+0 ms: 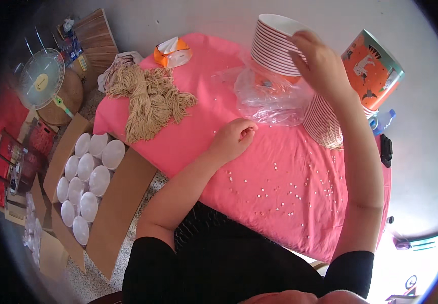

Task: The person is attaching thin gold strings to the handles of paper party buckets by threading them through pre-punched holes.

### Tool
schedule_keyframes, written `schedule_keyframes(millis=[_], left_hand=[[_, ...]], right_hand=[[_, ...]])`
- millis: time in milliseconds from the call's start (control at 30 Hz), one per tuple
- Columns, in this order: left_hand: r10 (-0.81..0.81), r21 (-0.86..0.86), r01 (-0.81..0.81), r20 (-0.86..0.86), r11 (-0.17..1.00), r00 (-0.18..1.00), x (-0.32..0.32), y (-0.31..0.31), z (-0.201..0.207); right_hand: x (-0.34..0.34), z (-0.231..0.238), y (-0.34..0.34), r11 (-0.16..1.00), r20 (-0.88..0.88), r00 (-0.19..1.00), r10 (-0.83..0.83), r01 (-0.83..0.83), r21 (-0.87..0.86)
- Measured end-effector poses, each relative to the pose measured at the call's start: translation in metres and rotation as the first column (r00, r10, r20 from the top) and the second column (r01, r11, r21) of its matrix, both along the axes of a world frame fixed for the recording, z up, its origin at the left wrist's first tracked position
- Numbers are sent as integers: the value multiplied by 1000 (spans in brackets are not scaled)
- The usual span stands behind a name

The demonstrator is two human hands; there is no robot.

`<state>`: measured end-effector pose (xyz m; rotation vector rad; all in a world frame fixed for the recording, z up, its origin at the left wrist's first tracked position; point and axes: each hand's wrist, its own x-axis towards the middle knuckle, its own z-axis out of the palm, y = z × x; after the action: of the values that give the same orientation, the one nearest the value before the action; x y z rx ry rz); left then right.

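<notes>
Head view: right hand (319, 63) grip on bowl stack (274, 45) rim; left hand (234, 138) apart.

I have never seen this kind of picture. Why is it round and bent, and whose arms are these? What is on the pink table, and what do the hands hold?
The picture comes from a wide fisheye camera worn on a person's head, looking down, so straight edges bend. The arms are that person's own. The right hand rests on the rim of a tall stack of striped bowls, which lies over a clear plastic bag. The left hand is curled on the pink tablecloth; whether it pinches anything, I cannot tell. Small white beads are scattered on the cloth, with a bundle of beige yarn. On the floor, a cardboard box holds white cups.
</notes>
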<state>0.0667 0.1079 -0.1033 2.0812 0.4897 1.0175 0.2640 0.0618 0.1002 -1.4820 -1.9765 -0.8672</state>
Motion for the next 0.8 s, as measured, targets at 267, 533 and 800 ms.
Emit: schedule_keyframes(millis=[267, 533, 800], left_hand=[[-4, 26, 5, -14, 1000, 1000, -2, -1, -3], [-19, 36, 20, -18, 999, 1000, -2, 0, -2], [-8, 20, 9, -11, 1000, 1000, -1, 1, -3]], right_hand=[[31, 21, 59, 945, 189, 952, -240, 274, -181], [37, 32, 63, 941, 102, 974, -203, 223, -254], [35, 41, 62, 950, 71, 978, -197, 208, -231]])
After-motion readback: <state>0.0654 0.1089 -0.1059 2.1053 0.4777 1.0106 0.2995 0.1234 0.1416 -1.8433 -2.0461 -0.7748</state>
